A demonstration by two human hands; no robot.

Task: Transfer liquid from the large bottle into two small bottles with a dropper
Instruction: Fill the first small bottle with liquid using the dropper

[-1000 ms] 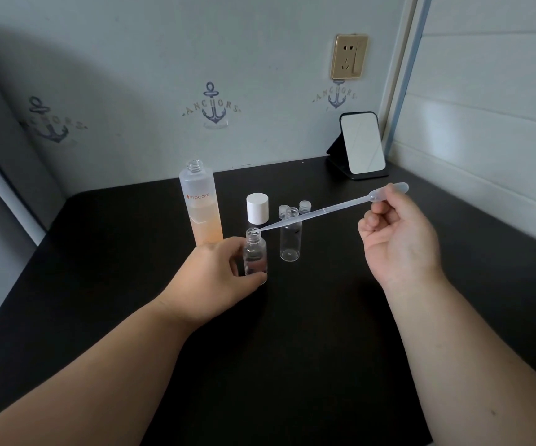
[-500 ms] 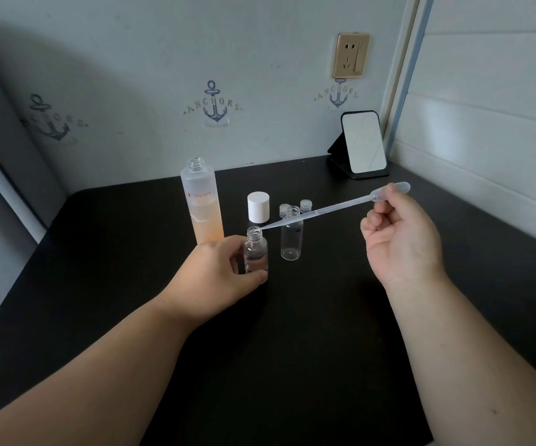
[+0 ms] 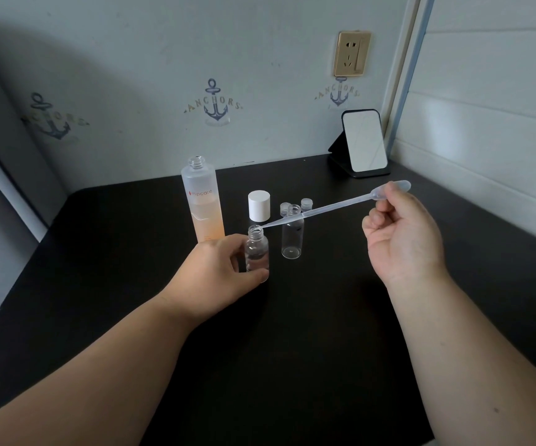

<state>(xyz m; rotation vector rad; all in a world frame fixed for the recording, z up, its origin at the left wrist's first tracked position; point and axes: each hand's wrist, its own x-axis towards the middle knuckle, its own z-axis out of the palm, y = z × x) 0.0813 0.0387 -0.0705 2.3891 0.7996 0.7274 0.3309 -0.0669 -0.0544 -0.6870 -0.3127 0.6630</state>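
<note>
On the black tabletop [image 3: 292, 333], the large bottle [image 3: 203, 204] stands furthest left, upright and uncapped, with a frosted body and a pale orange liquid filling roughly its lower half. Just beside it, to the right and nearer the camera, the left hand [image 3: 218, 272] curls its thumb and fingers round the first small bottle [image 3: 256, 252], which stands upright on the tabletop with an open mouth and holds some clear liquid in its lower part. Behind that bottle stands a white cap [image 3: 259, 205]. Further right, the second small bottle [image 3: 292, 235] stands upright and open, apart from the first; it looks empty. Two small clear caps [image 3: 306, 202] sit just behind it. The dropper [image 3: 324, 209] slants across above the second bottle, its thin tip at the mouth of the first small bottle and its bulb raised to the right. The right hand [image 3: 402, 233] pinches the dropper near the bulb between thumb and curled fingers. Whether liquid is in the dropper's stem cannot be told. At the far right rear, a small mirror [image 3: 363, 141] leans on its stand near the wall.
</note>
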